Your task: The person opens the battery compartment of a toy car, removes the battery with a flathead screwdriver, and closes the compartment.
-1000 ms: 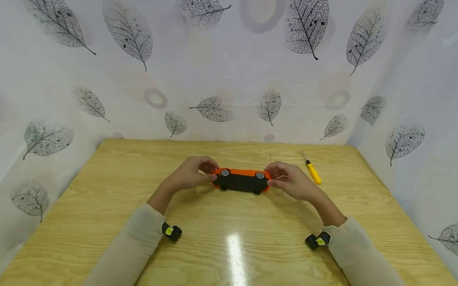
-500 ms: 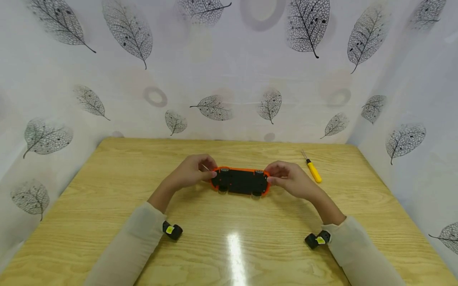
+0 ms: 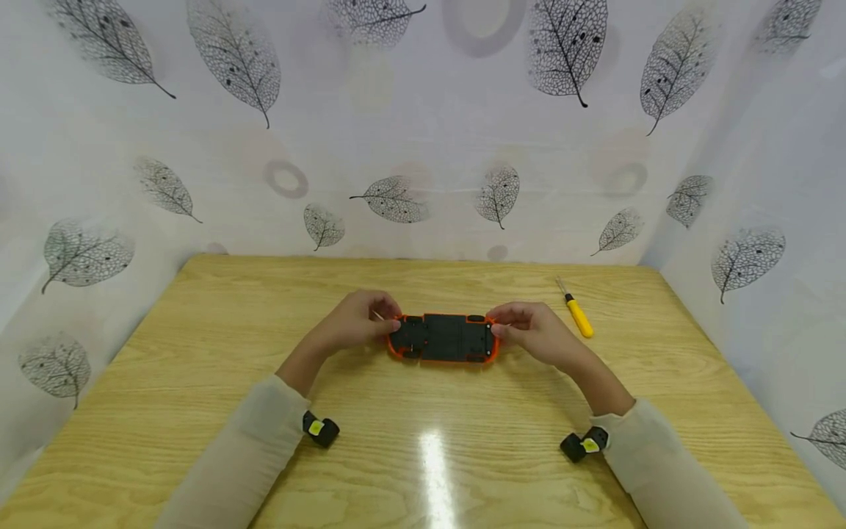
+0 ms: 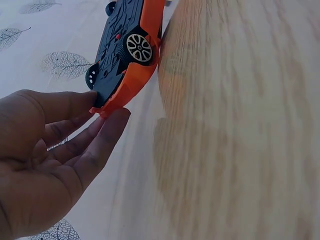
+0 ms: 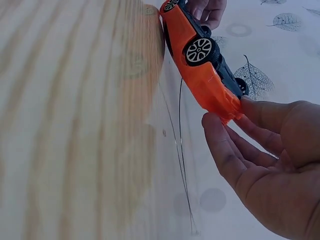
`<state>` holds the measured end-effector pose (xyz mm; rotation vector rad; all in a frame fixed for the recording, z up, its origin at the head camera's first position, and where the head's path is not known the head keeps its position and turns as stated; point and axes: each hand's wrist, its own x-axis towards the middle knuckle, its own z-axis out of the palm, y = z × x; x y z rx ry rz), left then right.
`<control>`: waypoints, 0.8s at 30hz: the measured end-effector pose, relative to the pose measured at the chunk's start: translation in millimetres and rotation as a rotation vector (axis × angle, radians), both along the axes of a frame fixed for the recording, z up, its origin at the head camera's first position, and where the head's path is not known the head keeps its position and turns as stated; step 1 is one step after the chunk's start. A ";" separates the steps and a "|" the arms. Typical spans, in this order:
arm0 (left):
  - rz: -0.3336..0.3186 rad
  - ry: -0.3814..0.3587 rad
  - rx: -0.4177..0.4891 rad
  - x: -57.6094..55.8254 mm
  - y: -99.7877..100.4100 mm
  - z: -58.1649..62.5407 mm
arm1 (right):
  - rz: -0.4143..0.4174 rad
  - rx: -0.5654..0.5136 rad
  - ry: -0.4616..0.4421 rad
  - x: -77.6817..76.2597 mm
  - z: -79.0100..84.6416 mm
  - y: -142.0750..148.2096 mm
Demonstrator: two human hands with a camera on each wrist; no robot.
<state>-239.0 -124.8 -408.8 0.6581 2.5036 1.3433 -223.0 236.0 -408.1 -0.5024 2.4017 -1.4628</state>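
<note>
An orange toy car (image 3: 444, 338) is upside down at the middle of the table, its black underside and wheels facing up. My left hand (image 3: 360, 321) pinches its left end between thumb and fingers. At the other end, my right hand (image 3: 537, 330) pinches the car the same way. The left wrist view shows the toy car (image 4: 131, 55) tilted, with the left hand's (image 4: 60, 145) thumb on the black base and fingertips under the orange body. In the right wrist view, the right hand (image 5: 270, 145) grips the car's orange end (image 5: 210, 90).
A screwdriver (image 3: 579, 316) with a yellow handle lies on the wooden table (image 3: 297, 279), to the right of and beyond the right hand. Leaf-patterned cloth (image 3: 423, 132) walls the table at the back and sides. A thin wire (image 5: 181, 135) shows in the right wrist view.
The car has rolled over in both hands, from its side and wheels partly showing to its black underside facing up. Both hands keep hold of its ends and barely shift.
</note>
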 end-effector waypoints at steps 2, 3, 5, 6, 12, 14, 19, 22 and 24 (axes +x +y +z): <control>0.010 -0.004 -0.010 0.0 0.3 -0.8 | -0.013 0.003 -0.013 0.3 0.1 -0.3; 0.013 -0.003 -0.015 0.0 0.3 -0.9 | -0.012 0.002 -0.015 0.6 0.2 0.0; 0.018 -0.003 -0.023 -0.2 0.3 -1.2 | -0.017 -0.005 -0.024 1.0 0.9 0.1; 0.023 -0.007 -0.024 -0.3 0.3 -1.2 | -0.019 -0.012 -0.031 1.3 1.3 0.1; 0.049 -0.025 -0.041 0.9 1.5 -0.2 | -0.021 -0.055 -0.086 1.3 2.2 0.5; 0.057 -0.031 -0.050 1.2 1.7 0.0 | -0.031 -0.044 -0.087 1.1 2.4 0.0; 0.072 -0.081 -0.040 0.8 1.2 0.0 | -0.051 -0.001 -0.059 0.7 2.0 -1.1; 0.067 -0.128 -0.025 1.5 1.2 1.2 | -0.066 0.021 -0.063 -0.1 1.1 -0.8; 0.062 -0.151 -0.025 2.0 1.2 2.1 | -0.079 0.036 -0.075 -0.6 0.3 -0.4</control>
